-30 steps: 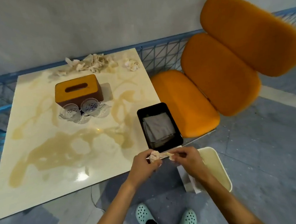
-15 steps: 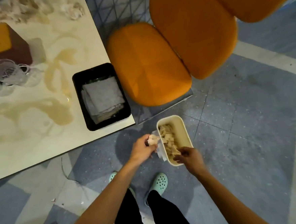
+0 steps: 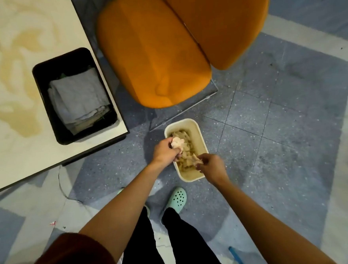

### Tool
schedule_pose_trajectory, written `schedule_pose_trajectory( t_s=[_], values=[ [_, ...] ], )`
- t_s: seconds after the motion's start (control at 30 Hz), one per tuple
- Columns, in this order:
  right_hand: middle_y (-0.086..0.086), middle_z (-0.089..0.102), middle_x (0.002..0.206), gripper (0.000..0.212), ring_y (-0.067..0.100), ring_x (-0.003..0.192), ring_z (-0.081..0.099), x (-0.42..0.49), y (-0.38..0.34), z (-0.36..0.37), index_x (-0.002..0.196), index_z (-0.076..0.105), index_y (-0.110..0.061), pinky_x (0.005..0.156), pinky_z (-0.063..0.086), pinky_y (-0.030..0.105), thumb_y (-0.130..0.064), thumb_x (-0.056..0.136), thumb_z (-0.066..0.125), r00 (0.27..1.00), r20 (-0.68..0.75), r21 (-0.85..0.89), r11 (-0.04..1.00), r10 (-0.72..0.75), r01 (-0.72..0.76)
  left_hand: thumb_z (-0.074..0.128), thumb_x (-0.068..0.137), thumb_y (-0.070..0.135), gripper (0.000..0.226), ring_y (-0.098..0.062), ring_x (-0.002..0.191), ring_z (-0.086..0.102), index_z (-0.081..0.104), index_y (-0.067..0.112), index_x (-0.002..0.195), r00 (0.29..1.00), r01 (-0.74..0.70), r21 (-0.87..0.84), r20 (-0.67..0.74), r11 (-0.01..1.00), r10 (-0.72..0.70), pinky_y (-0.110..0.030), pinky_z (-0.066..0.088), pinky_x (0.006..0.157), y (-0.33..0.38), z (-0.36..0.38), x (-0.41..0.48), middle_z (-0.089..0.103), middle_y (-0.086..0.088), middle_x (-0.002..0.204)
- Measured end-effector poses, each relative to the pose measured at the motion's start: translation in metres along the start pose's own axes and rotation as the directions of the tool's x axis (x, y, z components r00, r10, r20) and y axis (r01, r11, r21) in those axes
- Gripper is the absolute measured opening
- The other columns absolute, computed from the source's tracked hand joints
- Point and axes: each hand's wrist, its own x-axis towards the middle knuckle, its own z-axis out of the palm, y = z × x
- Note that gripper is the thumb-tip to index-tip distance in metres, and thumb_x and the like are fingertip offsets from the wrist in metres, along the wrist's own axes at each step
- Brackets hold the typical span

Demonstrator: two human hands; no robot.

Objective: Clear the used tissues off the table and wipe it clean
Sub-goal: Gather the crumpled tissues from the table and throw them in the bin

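Both hands have moved over the small cream plastic bin [image 3: 199,130] on the floor. Left hand [image 3: 165,152] grips a crumpled white tissue [image 3: 177,142] above the bin's near-left rim; right hand [image 3: 211,167] pinches another tissue scrap [image 3: 196,159] over its near end. Disposal is under way; next, release both, then return to the stained cream counter [image 3: 14,122], left of the bin.

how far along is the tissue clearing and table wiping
Done: the bin on the floor already holds a pile of used tissues. In hand: the left hand holds a crumpled tissue over the bin and the right hand holds another scrap there, neither dropped yet. Left: the table shows yellowish stains, and the folded cloth lies unused in the black tray.
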Motion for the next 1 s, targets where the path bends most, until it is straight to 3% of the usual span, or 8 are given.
schedule_pose_trajectory(
  t_s=[0.13,0.27,0.37,0.47,0.57,0.8,0.9,1.0],
  values=[
    [0.011,0.072,0.105,0.036,0.024,0.09,0.07,0.01,0.012,0.0,0.121,0.065,-0.007,0.087,0.057,0.041,-0.008,0.085,0.071,1.0,0.021,-0.017,1.0,0.024,-0.023,0.065,0.087,0.002,0.049,-0.023,0.076,0.074,0.054,0.01,0.134,0.999,0.03,0.058,0.018,0.998,-0.031,-0.029,0.058,0.056,-0.005,0.014,0.014,0.072,-0.012,0.099],
    [0.01,0.071,0.11,0.037,0.024,0.092,0.069,0.019,0.027,0.007,0.122,0.065,-0.008,0.088,0.057,0.04,-0.007,0.086,0.069,0.999,0.032,0.003,1.0,0.023,-0.023,0.064,0.089,0.001,0.043,-0.022,0.075,0.073,0.055,0.008,0.131,0.997,0.071,0.034,0.022,0.997,-0.072,-0.024,0.055,0.052,-0.016,0.026,0.03,0.071,-0.012,0.097],
    [0.01,0.07,0.113,0.038,0.023,0.094,0.069,0.024,0.032,0.009,0.124,0.064,-0.009,0.089,0.056,0.037,-0.007,0.086,0.068,1.0,0.029,0.015,1.0,0.01,-0.011,0.067,0.087,0.003,0.046,-0.024,0.088,0.071,0.055,0.01,0.131,0.995,0.085,0.018,0.05,0.996,-0.086,-0.029,0.058,0.068,-0.019,0.027,0.033,0.07,-0.011,0.105],
    [0.01,0.07,0.113,0.044,0.016,0.088,0.066,0.021,0.035,0.011,0.128,0.061,-0.011,0.08,0.051,0.022,-0.005,0.085,0.067,1.0,0.022,0.003,1.0,0.0,-0.001,0.072,0.084,0.008,0.062,-0.023,0.114,0.06,0.048,0.016,0.14,0.994,-0.029,0.21,0.108,0.977,0.006,-0.028,0.05,0.09,-0.02,0.024,0.023,0.061,-0.008,0.13],
    [0.01,0.068,0.114,0.049,0.013,0.084,0.063,0.017,0.038,0.012,0.131,0.058,-0.011,0.075,0.048,0.02,-0.001,0.084,0.063,0.999,0.031,0.028,0.999,0.032,-0.033,0.071,0.085,0.005,0.065,-0.02,0.126,0.052,0.045,0.016,0.144,0.989,-0.105,0.268,0.133,0.958,0.071,-0.021,0.042,0.092,-0.022,0.022,0.012,0.054,-0.004,0.138],
    [0.007,0.066,0.112,0.041,0.015,0.089,0.063,0.011,0.037,0.011,0.124,0.063,-0.012,0.062,0.043,0.012,-0.002,0.084,0.062,0.995,0.055,-0.006,0.997,0.078,-0.077,0.071,0.084,0.002,0.043,-0.014,0.11,0.058,0.062,0.015,0.124,0.99,-0.135,0.22,0.066,0.966,0.124,-0.017,0.046,0.082,-0.038,0.016,-0.02,0.062,-0.001,0.125],
    [0.002,0.069,0.103,0.03,0.016,0.091,0.065,0.005,0.025,0.006,0.114,0.067,-0.012,0.066,0.044,0.014,-0.005,0.085,0.065,0.998,0.047,0.015,0.999,0.034,-0.035,0.072,0.082,0.002,0.037,-0.013,0.104,0.059,0.066,0.013,0.117,0.981,-0.187,0.197,-0.023,0.962,0.195,-0.007,0.043,0.076,-0.041,0.008,-0.037,0.064,0.0,0.118],
    [0.001,0.071,0.097,0.019,0.016,0.087,0.066,-0.009,0.003,0.001,0.104,0.07,-0.016,0.071,0.046,0.019,-0.011,0.086,0.067,0.999,0.037,0.05,0.998,-0.035,0.033,0.073,0.08,0.004,0.034,-0.016,0.1,0.062,0.069,0.016,0.111,0.964,-0.23,0.163,-0.096,0.959,0.248,-0.02,0.051,0.084,-0.04,-0.003,-0.058,0.068,0.001,0.112]
  ],
)
